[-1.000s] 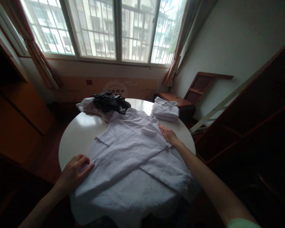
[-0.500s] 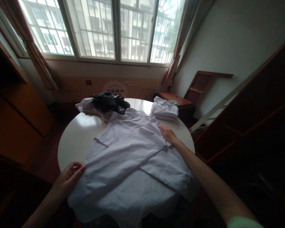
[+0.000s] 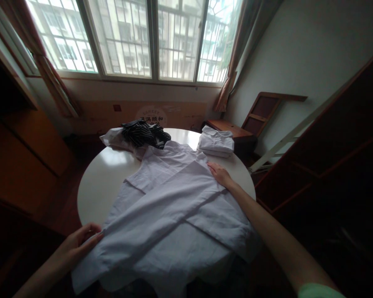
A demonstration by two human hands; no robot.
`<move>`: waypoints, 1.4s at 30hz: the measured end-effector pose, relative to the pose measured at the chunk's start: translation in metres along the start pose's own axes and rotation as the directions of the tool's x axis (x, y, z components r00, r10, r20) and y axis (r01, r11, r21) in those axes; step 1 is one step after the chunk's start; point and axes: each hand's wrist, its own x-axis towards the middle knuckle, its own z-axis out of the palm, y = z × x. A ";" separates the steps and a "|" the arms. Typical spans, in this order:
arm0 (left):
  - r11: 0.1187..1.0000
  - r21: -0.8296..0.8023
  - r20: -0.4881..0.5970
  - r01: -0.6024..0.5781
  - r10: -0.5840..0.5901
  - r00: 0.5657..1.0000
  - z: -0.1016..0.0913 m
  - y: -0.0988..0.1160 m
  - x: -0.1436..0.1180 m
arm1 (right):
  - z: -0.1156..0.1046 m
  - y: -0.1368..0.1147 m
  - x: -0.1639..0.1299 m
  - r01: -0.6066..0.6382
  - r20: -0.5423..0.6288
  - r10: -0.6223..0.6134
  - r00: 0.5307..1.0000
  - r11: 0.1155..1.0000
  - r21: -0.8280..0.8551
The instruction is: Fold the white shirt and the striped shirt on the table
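Observation:
A white shirt [image 3: 161, 207] lies spread over the round table, its collar end toward the window and its lower part draping over the near edge. My left hand [image 3: 81, 244] is closed at the lower left, pinching the edge of a sleeve that is drawn taut across the shirt's body. Near the shoulder on the right side, my right hand [image 3: 219, 174] rests on the cloth with its fingers stretched out and lying flat. Some of its fingertips are hard to make out against the shirt.
A folded stack of white clothing [image 3: 216, 141] sits at the table's far right. Dark striped cloth [image 3: 144, 133] lies in a heap at the far left, on a pale bundle [image 3: 112, 138]. The white tabletop [image 3: 96, 188] shows left of the shirt. A wooden chair [image 3: 261, 114] stands behind.
My left hand has moved down and to the left with the sleeve edge, and the sleeve is straighter and smoother. My right hand has stayed in nearly the same place.

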 end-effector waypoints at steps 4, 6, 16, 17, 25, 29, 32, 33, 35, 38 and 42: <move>0.998 0.055 0.077 -0.019 0.015 0.997 -0.002 0.011 -0.005 | -0.001 -0.001 0.002 -0.016 -0.002 0.017 1.000 0.997 0.070; 0.995 0.095 0.078 -0.030 0.023 0.997 -0.002 0.014 -0.007 | -0.007 0.000 0.004 -0.060 0.032 0.055 0.998 0.982 0.177; 0.953 0.301 0.021 -0.009 0.003 1.000 0.002 0.007 -0.015 | -0.054 0.016 -0.011 -0.445 0.287 0.367 0.885 0.847 0.290; 0.949 0.316 0.001 -0.010 0.010 1.000 0.003 0.007 -0.015 | -0.055 0.012 -0.016 -0.422 0.291 0.355 0.888 0.882 0.210; 0.922 0.362 -0.050 -0.138 0.167 0.985 0.010 0.007 -0.005 | -0.053 -0.013 -0.037 -0.334 0.166 0.355 0.920 0.932 -0.142; 0.908 0.387 -0.032 -0.160 0.186 0.982 0.010 0.006 0.000 | -0.055 -0.013 -0.042 -0.335 0.104 0.346 0.933 0.936 -0.108; 0.904 0.397 -0.136 -0.157 0.227 0.964 0.010 0.004 0.007 | -0.056 -0.012 -0.049 -0.348 0.129 0.356 0.925 0.934 -0.084; 0.906 0.393 -0.184 -0.159 0.247 0.951 0.011 0.003 0.011 | -0.057 -0.011 -0.052 -0.347 0.147 0.356 0.923 0.934 -0.082; 0.907 0.385 -0.232 -0.167 0.271 0.934 0.013 0.002 0.016 | -0.058 -0.012 -0.056 -0.331 0.171 0.341 0.924 0.940 -0.083; 0.900 0.404 -0.165 -0.164 0.248 0.955 0.018 0.006 0.020 | -0.060 -0.015 -0.060 -0.307 0.178 0.322 0.930 0.946 -0.106; 0.898 0.417 -0.074 -0.142 0.189 0.979 0.019 0.014 0.019 | -0.062 -0.026 -0.070 -0.310 0.211 0.336 0.918 0.939 -0.147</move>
